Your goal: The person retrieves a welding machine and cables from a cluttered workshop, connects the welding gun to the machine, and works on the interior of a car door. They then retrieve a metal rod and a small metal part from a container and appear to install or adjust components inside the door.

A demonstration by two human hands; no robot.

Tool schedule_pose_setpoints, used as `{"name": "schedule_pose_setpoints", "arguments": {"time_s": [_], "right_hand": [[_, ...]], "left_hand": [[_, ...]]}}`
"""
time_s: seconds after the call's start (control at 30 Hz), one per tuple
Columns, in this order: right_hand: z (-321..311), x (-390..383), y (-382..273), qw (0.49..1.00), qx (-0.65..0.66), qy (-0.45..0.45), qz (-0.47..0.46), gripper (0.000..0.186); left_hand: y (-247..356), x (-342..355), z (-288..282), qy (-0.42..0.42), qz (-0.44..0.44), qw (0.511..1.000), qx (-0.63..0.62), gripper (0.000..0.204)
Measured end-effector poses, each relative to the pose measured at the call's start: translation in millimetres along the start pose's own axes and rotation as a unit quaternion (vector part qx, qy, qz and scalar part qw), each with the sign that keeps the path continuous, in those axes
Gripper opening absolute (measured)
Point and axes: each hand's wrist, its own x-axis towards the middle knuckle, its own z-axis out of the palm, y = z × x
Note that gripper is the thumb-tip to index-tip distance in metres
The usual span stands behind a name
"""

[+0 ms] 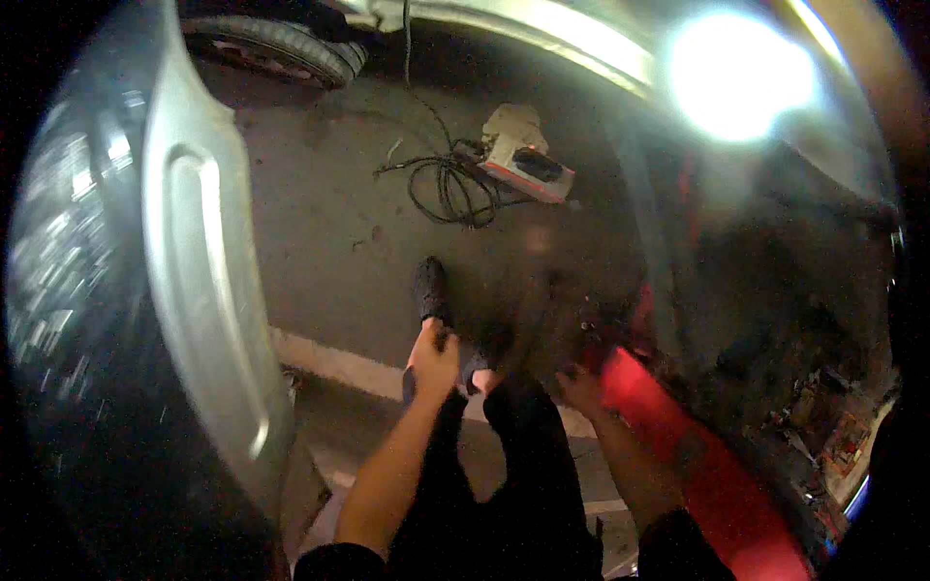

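Note:
My left hand (434, 360) is in front of me, over my lower leg and shoe as seen from above, with its fingers curled; whatever it may hold is too dark to make out. My right hand (581, 387) hangs lower right of centre, fingers loosely apart, beside a long red metal piece (678, 450) that runs toward the lower right edge. My feet in dark shoes (429, 286) stand on the grey floor, the right one partly in shadow.
A silver-and-black vehicle panel (194, 290) fills the left side. A tyre (300, 63) lies under a vehicle at the top. A beige machine (513, 145) sits by coiled cables (450, 198). A bright lamp (741, 73) glares top right. Jumbled small items (838, 436) lie at the right.

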Motion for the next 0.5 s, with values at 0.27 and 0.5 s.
{"name": "schedule_pose_setpoints", "arguments": {"time_s": [0.27,0.5], "right_hand": [[84,297,-199,0.995,-0.042,-0.082,-0.038,0.06],[156,407,-229,0.99,-0.135,-0.042,0.009,0.059]], "left_hand": [[-50,58,72,0.064,-0.168,0.977,-0.112,0.021],[-27,82,61,0.069,-0.226,0.953,-0.192,0.023]]}}
